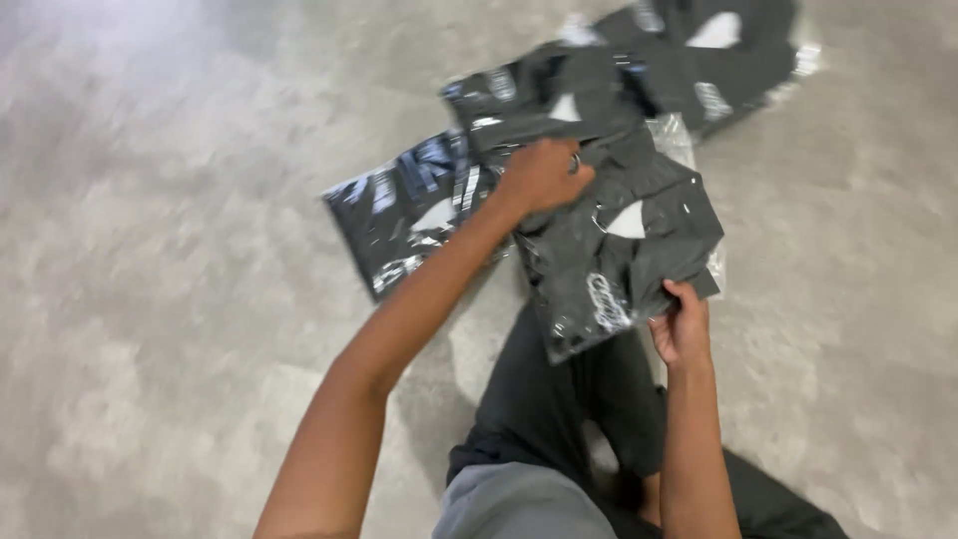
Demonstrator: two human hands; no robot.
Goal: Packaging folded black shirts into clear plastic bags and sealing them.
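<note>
Hands on a bagged dark garment [619, 250] over the concrete floor [170, 250].
My left hand [542, 176] presses its top edge, fingers curled; my right hand [683, 324] pinches its lower corner.

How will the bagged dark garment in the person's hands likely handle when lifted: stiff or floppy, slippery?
The bagged garment probably flops: it bends between the left hand and right hand. Its glossy clear wrap looks slippery. It is likely light, since the fingers hold only its edges.
</note>
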